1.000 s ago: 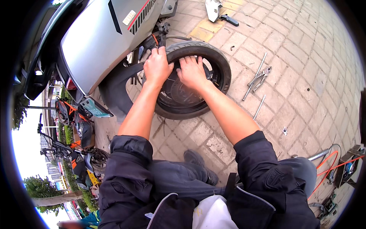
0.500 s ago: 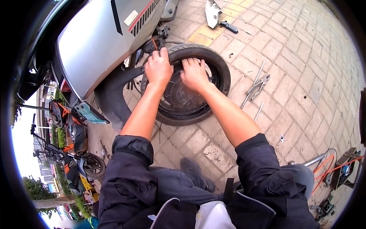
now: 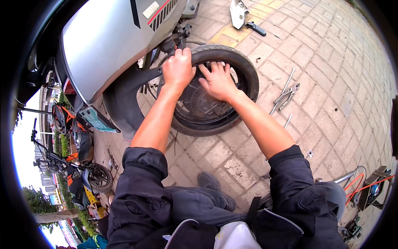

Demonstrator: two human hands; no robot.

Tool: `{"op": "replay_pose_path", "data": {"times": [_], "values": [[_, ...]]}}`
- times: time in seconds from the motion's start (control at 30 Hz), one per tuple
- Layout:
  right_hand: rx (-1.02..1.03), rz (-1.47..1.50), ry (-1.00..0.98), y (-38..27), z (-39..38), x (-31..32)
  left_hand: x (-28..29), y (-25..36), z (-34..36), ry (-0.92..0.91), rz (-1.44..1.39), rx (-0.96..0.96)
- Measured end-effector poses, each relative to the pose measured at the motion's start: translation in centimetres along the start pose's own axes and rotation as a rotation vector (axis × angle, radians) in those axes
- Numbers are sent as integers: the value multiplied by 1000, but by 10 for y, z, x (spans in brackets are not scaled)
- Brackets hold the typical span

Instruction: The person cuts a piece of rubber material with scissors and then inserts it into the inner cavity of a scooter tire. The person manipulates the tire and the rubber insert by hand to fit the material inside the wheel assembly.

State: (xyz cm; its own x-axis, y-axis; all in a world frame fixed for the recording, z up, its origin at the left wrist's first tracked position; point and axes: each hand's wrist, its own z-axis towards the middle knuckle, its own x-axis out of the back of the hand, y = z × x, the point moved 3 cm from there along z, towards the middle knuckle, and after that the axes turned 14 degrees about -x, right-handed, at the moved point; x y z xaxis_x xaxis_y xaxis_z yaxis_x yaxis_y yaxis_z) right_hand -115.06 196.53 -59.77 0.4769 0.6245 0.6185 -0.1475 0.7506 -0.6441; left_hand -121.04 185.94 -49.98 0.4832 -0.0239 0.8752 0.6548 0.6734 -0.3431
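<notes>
A black tyre (image 3: 250, 79) sits round a wheel with a dark hub (image 3: 199, 99), lying on its side on the paving beside a silver scooter. My left hand (image 3: 178, 71) is closed on the tyre's upper left edge, its thumb toward the wheel opening. Inside the ring, my right hand (image 3: 219, 83) has its fingers spread apart, the tips against the inner edge of the tyre's upper wall. The back of the hand faces up, so what lies under the palm is hidden.
The scooter's silver body panel (image 3: 112, 37) and black mudguard (image 3: 124, 99) are close on the left. Pliers (image 3: 289, 96) and a metal rod (image 3: 288, 79) lie to the right. A white part (image 3: 238, 14) is at the far side; an orange hose (image 3: 358, 184) is lower right.
The right hand's fingers have spread wider on the tyre's inner edge. The left hand keeps its hold. The whole view has shifted slightly, putting the wheel and tools further right.
</notes>
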Motion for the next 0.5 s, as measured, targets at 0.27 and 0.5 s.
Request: {"op": "replay_pose_path", "data": {"times": [0.27, 0.5], "values": [[-199, -110, 110, -17, 14, -21, 3, 14, -10, 58, 38, 5], [-114, -52, 38, -7, 10, -16, 1, 4, -19, -13, 65, 88]]}}
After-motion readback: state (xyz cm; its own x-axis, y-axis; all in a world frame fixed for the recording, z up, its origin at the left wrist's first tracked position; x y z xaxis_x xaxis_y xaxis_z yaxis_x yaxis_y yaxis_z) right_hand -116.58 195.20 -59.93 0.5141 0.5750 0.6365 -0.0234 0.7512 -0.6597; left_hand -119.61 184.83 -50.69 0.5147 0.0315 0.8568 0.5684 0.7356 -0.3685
